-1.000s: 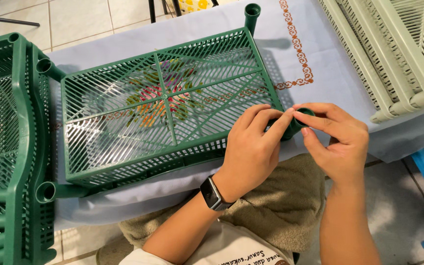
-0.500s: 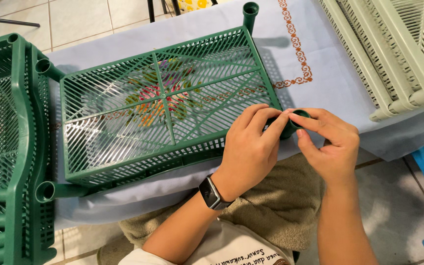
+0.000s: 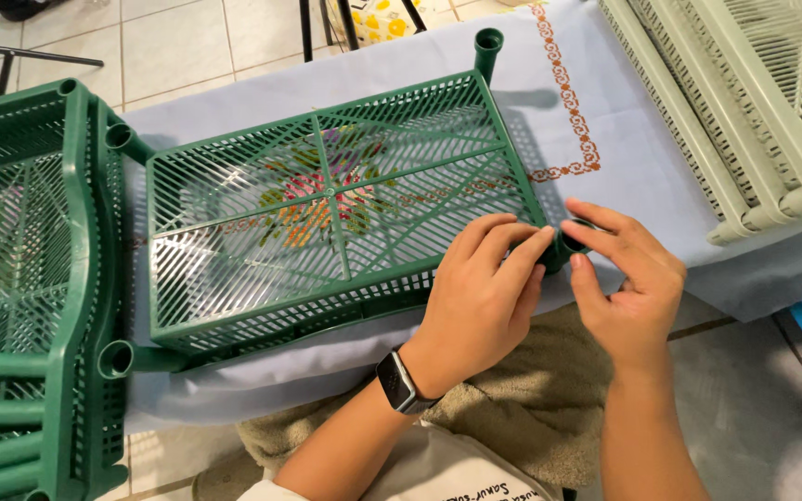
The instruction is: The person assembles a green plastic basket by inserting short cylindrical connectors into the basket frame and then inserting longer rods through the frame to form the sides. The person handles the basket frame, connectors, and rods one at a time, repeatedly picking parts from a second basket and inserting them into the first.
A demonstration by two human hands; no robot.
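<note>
Clothed table (image 3: 624, 139): hands (image 3: 549, 278) hide green shelf (image 3: 327, 223) corner socket.

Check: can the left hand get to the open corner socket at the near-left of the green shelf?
Probably yes. The left hand rests on the green shelf; nothing lies between it and that socket.

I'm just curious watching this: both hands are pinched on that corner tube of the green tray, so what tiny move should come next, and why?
Probably a small squeeze or twist at the corner socket of the green tray. The left hand and right hand both have fingertips pinched on it, and the tray's other sockets stand open and bare.
</note>
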